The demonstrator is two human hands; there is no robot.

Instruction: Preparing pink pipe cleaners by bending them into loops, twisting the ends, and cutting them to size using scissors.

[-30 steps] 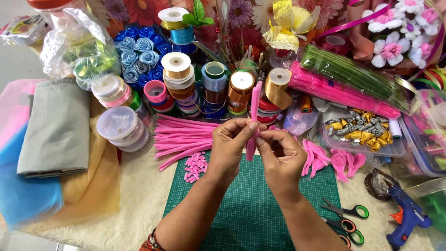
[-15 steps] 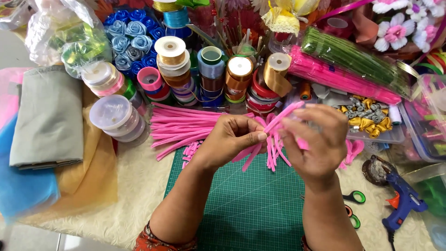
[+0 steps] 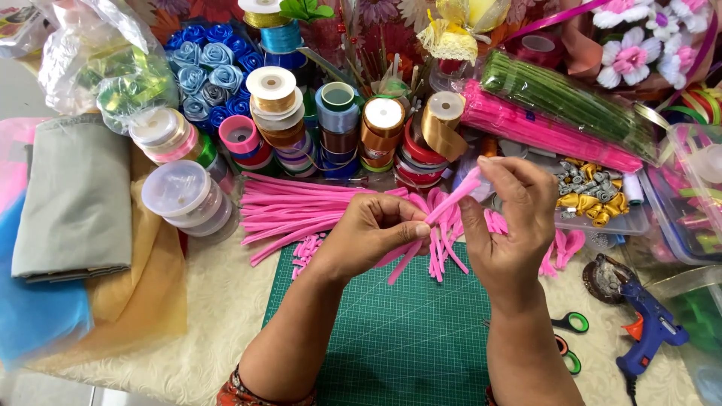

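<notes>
A bunch of pink pipe cleaners (image 3: pixel 440 237) sits between the two hands above the green cutting mat (image 3: pixel 398 331), its loose ends fanning down toward 6 o'clock and one strand poking up toward 1 o'clock. The left hand (image 3: pixel 372 240) closes around the bunch from 9 o'clock, thumb and fingers pinched on the gathered middle. The right hand (image 3: pixel 511 222) comes in from 3 o'clock, its thumb and fingertips pinching the upward strand, the other fingers curled loosely.

At 9 o'clock from the left hand lies a pile of straight pink pipe cleaners (image 3: pixel 297 210), with small pink bent pieces (image 3: pixel 307 252) just below it at the mat's edge. At 12 o'clock stand rolls of ribbon (image 3: pixel 331 128) in many colours, and beyond them blue fabric roses (image 3: pixel 203 68). At 1 o'clock lie long packets of pink and green stems (image 3: pixel 549 120), and a clear tray of gold and grey bits (image 3: pixel 594 195) sits at 3 o'clock. Toward 4 o'clock are a blue glue gun (image 3: pixel 650 327) and scissors (image 3: pixel 568 338) with green and orange handles. Far out at 9 o'clock rests folded grey cloth (image 3: pixel 75 203) on yellow and blue netting (image 3: pixel 90 301).
</notes>
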